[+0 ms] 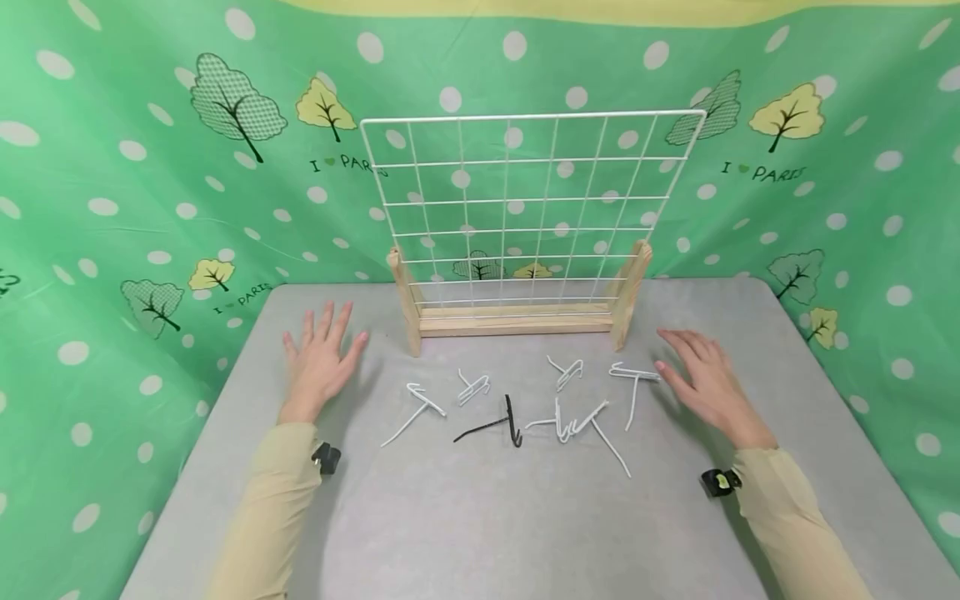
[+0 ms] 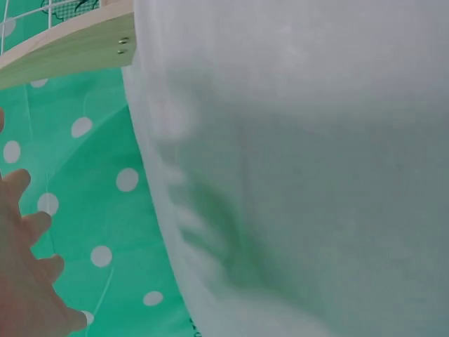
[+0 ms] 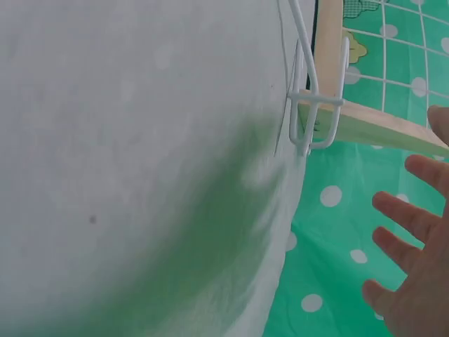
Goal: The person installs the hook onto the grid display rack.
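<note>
My left hand [image 1: 318, 367] is spread, fingers straight and holding nothing, on the left over the grey table. My right hand [image 1: 708, 387] holds nothing either; its fingers are extended beside a white wire hook [image 1: 636, 374], and I cannot tell whether they touch. That white hook [image 3: 316, 99] appears near the fingers in the right wrist view. Between the hands lie several more white hooks, among them one at the left [image 1: 426, 402], and a black hook [image 1: 510, 418]. Behind them a white wire grid [image 1: 532, 117] stands upright in a wooden stand [image 1: 517, 322].
The grey table [image 1: 480, 533] extends toward me under both forearms. A green dotted curtain [image 1: 112, 250] with tree prints hangs behind and along the sides. Each wrist wears a small black camera, one on the left [image 1: 326, 458] and one on the right [image 1: 720, 482].
</note>
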`<state>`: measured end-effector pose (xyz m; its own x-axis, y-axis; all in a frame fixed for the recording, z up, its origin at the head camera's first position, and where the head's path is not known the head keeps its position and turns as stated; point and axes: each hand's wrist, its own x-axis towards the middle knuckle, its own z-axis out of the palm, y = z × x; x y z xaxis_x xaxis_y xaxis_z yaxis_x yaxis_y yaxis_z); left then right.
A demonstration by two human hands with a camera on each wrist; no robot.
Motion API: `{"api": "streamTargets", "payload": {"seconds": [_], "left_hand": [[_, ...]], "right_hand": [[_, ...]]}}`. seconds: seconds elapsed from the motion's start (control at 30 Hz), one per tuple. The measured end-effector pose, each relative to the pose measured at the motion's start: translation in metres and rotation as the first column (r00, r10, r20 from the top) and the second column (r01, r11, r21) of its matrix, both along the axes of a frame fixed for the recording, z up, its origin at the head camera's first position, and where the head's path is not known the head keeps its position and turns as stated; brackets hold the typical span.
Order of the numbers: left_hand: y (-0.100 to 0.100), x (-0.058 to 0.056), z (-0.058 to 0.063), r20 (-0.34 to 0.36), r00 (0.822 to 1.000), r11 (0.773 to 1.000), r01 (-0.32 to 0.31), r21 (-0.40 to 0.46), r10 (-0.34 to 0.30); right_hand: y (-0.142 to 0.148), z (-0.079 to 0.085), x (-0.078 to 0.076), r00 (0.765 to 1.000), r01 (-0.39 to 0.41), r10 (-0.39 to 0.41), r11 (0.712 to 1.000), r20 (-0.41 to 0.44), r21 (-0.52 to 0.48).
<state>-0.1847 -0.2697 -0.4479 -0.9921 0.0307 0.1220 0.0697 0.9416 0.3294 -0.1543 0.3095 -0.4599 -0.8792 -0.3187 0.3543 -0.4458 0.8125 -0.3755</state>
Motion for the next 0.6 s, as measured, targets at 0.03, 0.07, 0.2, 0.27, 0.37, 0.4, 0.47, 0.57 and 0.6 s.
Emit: {"api": "streamTargets", "payload": {"seconds": [0.03,0.07,0.2,0.27,0.37,0.4,0.47,0.57,0.6], "left_hand": [[0.001,-0.001,0.001,-0.001,1.0,1.0,0.004,0.003,-0.004],[0.002,-0.002,0.001,-0.002,1.0,1.0,0.007,0.007,-0.007],[0.006,-0.006,0.004,-0.005,1.0,1.0,0.016,0.025,-0.016],[0.009,-0.009,0.006,-0.011,1.0,0.999,0.027,0.041,-0.026],[0.013,-0.016,0.008,-0.021,0.999,0.997,0.049,0.058,-0.048],[0.014,-0.019,0.009,-0.026,0.998,0.996,0.057,0.063,-0.056],[0.017,-0.023,0.01,-0.031,0.997,0.995,0.066,0.074,-0.064],[0.019,-0.028,0.011,-0.038,0.997,0.993,0.073,0.091,-0.07],[0.021,-0.03,0.012,-0.047,0.996,0.992,0.08,0.102,-0.075]], "right_hand": [[-0.001,0.0,0.0,1.0,-0.01,0.01,1.0,0.002,-0.014],[-0.001,0.0,0.0,1.0,-0.02,0.02,0.999,0.007,-0.026],[-0.005,-0.002,0.001,0.997,-0.047,0.052,0.996,0.06,-0.077],[-0.007,-0.004,0.0,0.994,-0.063,0.071,0.993,0.08,-0.099],[-0.009,-0.007,-0.001,0.992,-0.084,0.094,0.989,0.083,-0.123],[-0.01,-0.008,-0.001,0.992,-0.087,0.098,0.988,0.082,-0.131],[-0.011,-0.01,-0.002,0.991,-0.091,0.104,0.985,0.08,-0.146],[-0.013,-0.013,-0.004,0.989,-0.099,0.117,0.979,0.091,-0.178],[-0.014,-0.014,-0.004,0.988,-0.101,0.121,0.977,0.097,-0.188]]}}
